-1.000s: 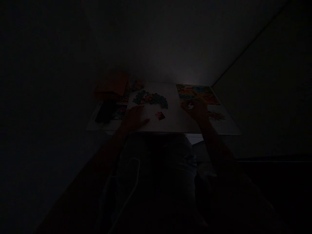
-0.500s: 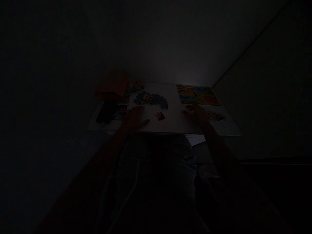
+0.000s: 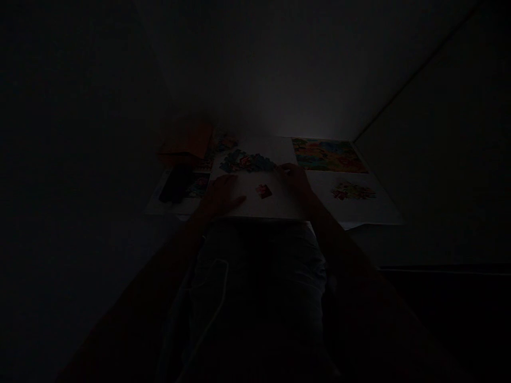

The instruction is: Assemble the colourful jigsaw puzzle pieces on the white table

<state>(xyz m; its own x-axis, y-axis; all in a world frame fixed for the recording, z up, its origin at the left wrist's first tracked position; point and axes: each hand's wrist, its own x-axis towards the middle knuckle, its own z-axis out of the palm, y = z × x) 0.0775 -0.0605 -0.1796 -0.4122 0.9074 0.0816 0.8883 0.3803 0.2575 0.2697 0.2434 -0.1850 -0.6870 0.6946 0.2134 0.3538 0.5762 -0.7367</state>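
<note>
The scene is very dark. My left hand point(image 3: 220, 194) lies flat on the white tabletop point(image 3: 279, 205), fingers spread and thumb pointing right, holding nothing. Just beyond it, a band of greenish jigsaw puzzle pieces point(image 3: 247, 161) with an orange patch stretches across the table. At the band's right end is my right hand point(image 3: 296, 181), its fingers bent and pinched on a puzzle piece whose outline blurs into the others. Between the hands lies a small reddish group of pieces point(image 3: 263, 191). More loose puzzle pieces point(image 3: 353, 191) are heaped to the right.
A colourful picture sheet point(image 3: 329, 155) lies at the back right. On the left are an orange box point(image 3: 187, 142), a dark object point(image 3: 175, 183) and another printed picture point(image 3: 198, 185). A wall point(image 3: 275, 80) rises behind the table. A pale cord point(image 3: 223, 287) hangs over my lap.
My right hand has moved left, from beside the loose heap to the right end of the greenish band. My left hand stays in place. The view has shifted slightly.
</note>
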